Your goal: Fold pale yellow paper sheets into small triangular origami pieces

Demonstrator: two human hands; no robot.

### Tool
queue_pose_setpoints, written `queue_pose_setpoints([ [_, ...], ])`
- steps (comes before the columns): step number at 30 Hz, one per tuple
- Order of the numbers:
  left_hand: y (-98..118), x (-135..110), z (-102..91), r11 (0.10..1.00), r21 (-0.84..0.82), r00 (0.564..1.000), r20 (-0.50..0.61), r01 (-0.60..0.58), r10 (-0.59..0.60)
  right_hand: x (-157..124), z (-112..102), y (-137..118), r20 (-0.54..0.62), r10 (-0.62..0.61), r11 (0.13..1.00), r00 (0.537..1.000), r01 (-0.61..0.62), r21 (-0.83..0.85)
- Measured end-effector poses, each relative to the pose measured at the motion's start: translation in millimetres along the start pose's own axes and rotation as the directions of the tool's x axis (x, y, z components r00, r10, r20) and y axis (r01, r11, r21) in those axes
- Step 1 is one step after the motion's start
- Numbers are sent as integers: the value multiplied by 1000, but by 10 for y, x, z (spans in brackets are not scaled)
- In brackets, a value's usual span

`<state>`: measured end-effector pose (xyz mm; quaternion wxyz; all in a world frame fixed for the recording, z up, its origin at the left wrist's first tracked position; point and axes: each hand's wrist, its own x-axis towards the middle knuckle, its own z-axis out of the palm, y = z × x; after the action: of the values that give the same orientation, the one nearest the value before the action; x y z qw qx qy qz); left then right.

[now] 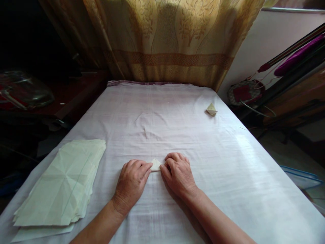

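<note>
A small piece of folded paper (155, 165), pale and triangular at the top, lies on the cloth-covered table between my hands. My left hand (134, 179) pinches its left end with thumb and fingertips. At its right end, my right hand (178, 173) grips the corner with the thumb and curled fingers. Parts of the paper are hidden under the fingertips of both hands.
A stack of creased pale-green paper sheets (63, 183) lies at the left. Toward the far right edge sits a small folded paper shape (211, 109). The white tablecloth (228, 203) has wrinkles. Behind the table hangs a gold curtain (165, 40).
</note>
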<state>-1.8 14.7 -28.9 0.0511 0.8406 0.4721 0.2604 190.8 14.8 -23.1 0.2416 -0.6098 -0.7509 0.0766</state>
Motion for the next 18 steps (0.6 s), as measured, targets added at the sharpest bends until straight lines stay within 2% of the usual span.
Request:
queue_pose_setpoints([
  [13, 25, 13, -24, 1000, 25, 1000, -9, -4, 4, 2, 27, -17, -9, 18, 999, 1000, -18, -27],
  [18, 80, -10, -66, 992, 60, 992, -53, -111, 115, 5, 27, -25, -8, 25, 999, 1000, -25, -34],
])
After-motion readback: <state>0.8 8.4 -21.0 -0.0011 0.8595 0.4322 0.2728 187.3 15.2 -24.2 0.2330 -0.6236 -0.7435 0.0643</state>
